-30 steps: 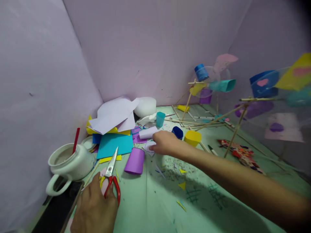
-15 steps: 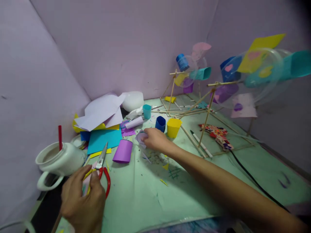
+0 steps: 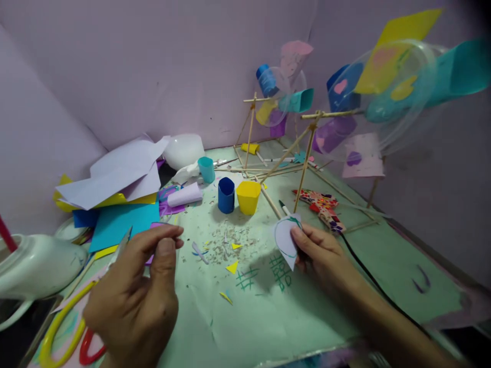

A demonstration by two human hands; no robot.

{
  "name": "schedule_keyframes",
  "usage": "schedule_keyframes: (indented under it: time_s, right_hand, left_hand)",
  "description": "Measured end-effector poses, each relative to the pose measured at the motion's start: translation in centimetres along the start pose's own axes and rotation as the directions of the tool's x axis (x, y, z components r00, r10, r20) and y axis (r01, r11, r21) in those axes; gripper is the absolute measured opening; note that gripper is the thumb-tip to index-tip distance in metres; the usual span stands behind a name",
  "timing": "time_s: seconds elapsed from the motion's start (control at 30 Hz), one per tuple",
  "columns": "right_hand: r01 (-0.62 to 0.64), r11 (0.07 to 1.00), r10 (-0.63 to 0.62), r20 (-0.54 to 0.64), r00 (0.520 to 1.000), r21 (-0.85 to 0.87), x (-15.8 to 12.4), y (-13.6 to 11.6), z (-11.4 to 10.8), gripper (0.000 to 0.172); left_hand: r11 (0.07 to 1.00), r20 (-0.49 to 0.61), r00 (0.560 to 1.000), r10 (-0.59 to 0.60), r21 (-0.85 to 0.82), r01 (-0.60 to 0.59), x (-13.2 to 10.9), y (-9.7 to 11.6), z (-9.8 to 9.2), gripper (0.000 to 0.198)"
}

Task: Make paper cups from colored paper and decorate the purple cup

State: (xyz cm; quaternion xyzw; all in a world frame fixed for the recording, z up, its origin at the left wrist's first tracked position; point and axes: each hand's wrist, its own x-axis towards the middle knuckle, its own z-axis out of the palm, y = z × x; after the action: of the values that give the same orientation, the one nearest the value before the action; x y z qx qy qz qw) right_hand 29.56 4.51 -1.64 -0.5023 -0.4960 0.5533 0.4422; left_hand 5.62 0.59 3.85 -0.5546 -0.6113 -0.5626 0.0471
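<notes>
My right hand (image 3: 318, 250) pinches a small white paper piece (image 3: 286, 237) above the table; a dark curved line is drawn on it. My left hand (image 3: 140, 286) is raised at the left with half-curled fingers, the thumb slightly apart from the forefinger, and nothing shows between them. Behind it are scissors with yellow and red handles (image 3: 63, 332), partly covered by the hand. A purple paper piece (image 3: 153, 250) is mostly hidden behind the left fingers. Beyond the hands stand a blue paper cup (image 3: 226, 196) and a yellow paper cup (image 3: 248, 197).
Paper scraps (image 3: 232, 267) lie mid-table. Stick frames with paper-cup wheels (image 3: 402, 97) stand at right, near a patterned cloth-like object (image 3: 322, 207) with a black cord (image 3: 368, 271). Paper sheets (image 3: 115, 168), a white pot (image 3: 42, 266) and a teal cup (image 3: 206, 169) are at left and back.
My right hand has lifted the white paper piece off the table and brought it right and nearer. My left hand has risen from beside the scissors. The view has shifted right.
</notes>
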Motion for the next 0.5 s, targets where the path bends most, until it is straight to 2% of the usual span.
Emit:
schedule_keyframes:
  time_s: [0.13, 0.3, 0.4, 0.47, 0.5]
  right_hand:
    - [-0.030, 0.999, 0.030, -0.013, 0.999, -0.011, -0.4, 1.1, 0.0, 0.046]
    - [-0.114, 0.991, 0.120, 0.096, 0.988, -0.070, -0.4, 0.2, 0.7, 0.034]
    - [-0.147, 0.978, 0.174, 0.185, 0.967, -0.151, -0.4, 0.0, 1.3, 0.027]
    - [-0.090, 0.963, 0.162, 0.276, 0.948, -0.254, -0.5, 0.1, 1.9, 0.024]
    - [-0.038, 0.949, 0.143, 0.324, 0.935, -0.312, -0.6, 0.1, 2.1, 0.023]
  left_hand:
    - [0.991, 0.007, 1.000, 0.005, -0.130, -0.004, -0.7, -0.7, 1.7, 0.022]
    - [0.994, 0.087, 0.992, 0.093, -0.073, -0.087, -1.8, -2.3, 1.2, 0.030]
    - [0.985, 0.150, 0.976, 0.160, 0.044, -0.168, -1.5, -2.5, 0.7, 0.028]
    - [0.954, 0.144, 0.975, 0.169, 0.226, -0.199, -0.5, -2.7, 0.3, 0.019]
    - [0.929, 0.116, 0.984, 0.137, 0.329, -0.168, 0.2, -2.8, -0.1, 0.017]
